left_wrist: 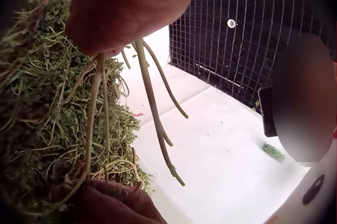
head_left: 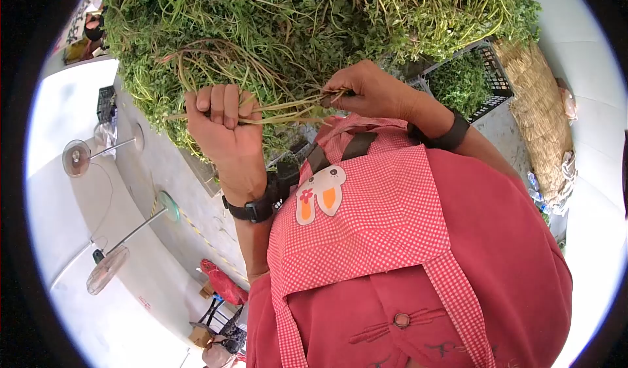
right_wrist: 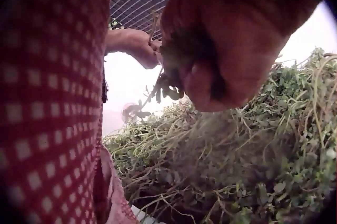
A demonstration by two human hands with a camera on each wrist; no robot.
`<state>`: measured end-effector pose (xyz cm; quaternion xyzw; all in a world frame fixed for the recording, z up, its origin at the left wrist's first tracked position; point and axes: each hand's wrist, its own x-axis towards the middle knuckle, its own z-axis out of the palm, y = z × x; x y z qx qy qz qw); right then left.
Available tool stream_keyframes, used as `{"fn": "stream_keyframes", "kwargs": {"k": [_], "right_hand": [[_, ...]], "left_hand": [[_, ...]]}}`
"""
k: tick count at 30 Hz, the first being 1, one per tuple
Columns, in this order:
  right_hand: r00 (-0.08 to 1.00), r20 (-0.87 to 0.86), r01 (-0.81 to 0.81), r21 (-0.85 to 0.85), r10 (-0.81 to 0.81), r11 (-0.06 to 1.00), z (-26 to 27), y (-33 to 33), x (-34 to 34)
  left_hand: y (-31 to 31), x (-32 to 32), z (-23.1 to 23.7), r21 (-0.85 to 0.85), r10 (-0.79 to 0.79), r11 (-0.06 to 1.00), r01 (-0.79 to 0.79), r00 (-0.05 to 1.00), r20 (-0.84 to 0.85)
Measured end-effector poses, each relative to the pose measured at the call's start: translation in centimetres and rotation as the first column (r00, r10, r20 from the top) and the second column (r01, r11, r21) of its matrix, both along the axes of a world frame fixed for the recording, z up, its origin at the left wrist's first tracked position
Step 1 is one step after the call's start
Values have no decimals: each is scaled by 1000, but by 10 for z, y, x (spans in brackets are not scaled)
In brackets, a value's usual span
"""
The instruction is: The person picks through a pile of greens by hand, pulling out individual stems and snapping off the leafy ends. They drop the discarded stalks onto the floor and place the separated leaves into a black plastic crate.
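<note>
My left hand [head_left: 226, 122] grips several long, pale green plant stems [head_left: 291, 114] in front of the apron. Cut-looking stem ends [left_wrist: 158, 124] hang out below that hand in the left wrist view. To its right, my right hand [head_left: 376, 96] holds the other end of the stems, fingers curled in. In the right wrist view, small green leaves [right_wrist: 168, 87] stick out from the right hand, close to the left fingertips. Just beyond both hands lies a big heap of leafy green plants [head_left: 314, 34] with tangled stems.
A black plastic crate [head_left: 500, 73] with more greens stands at the right, beside a rolled straw mat [head_left: 540, 119]. Standing fans [head_left: 108, 270] are at the left. The person wears a red checked apron [head_left: 366, 204] with a rabbit patch, close below the hands.
</note>
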<state>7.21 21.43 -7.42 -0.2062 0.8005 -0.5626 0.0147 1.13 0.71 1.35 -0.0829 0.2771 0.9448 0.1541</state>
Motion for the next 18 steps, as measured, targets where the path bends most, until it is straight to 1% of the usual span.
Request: {"fn": "stream_keyframes", "kwargs": {"k": [1, 2, 4, 5, 7, 8, 10, 11, 12, 13, 14, 16, 17, 18], "right_hand": [[999, 46, -8, -14, 9, 1000, 2, 0, 2], [999, 45, -9, -13, 10, 1000, 6, 0, 3], [993, 106, -62, 27, 58, 998, 14, 0, 5], [993, 104, -62, 27, 59, 998, 14, -2, 6], [1000, 0, -20, 24, 20, 1000, 10, -3, 9], [1000, -1, -19, 25, 20, 1000, 7, -4, 9], [987, -127, 110, 127, -94, 986, 0, -8, 7], [986, -132, 114, 126, -97, 985, -1, -9, 4], [968, -30, 251, 68, -249, 966, -1, -10, 1], [918, 81, 387, 24, -387, 922, -1, -11, -1], [917, 76, 390, 25, -391, 920, -2, -10, -5], [827, 375, 479, -83, -418, 874, -5, -10, -11], [826, 375, 480, -81, -420, 873, -7, -10, -11], [833, 263, 512, -30, -488, 858, -9, -10, -11]], "left_hand": [[0, 1, -1, -9, 14, 1000, -14, 1000, 7], [-1, 1, -1, -8, 15, 1000, -15, 1000, 6], [-3, 2, 0, -58, 82, 995, -80, 996, 29], [-4, 2, -1, -58, 82, 995, -80, 996, 28], [-6, 3, -2, -72, 107, 992, -107, 994, 0], [-4, 5, 0, -70, 107, 992, -107, 994, -1], [4, 11, 4, -191, 155, 970, -150, 988, 12], [6, 12, 1, -191, 152, 970, -148, 988, 6], [8, 13, -2, -151, 92, 984, -90, 996, 5], [11, 14, -4, -111, 31, 993, -30, 1000, 4], [16, 15, -4, -108, 27, 994, -27, 1000, -1], [28, 18, -1, -138, 63, 989, -55, 997, 53], [27, 16, -4, -146, 48, 988, -41, 998, 48], [28, 16, -5, -144, 48, 989, -40, 998, 49]]}}
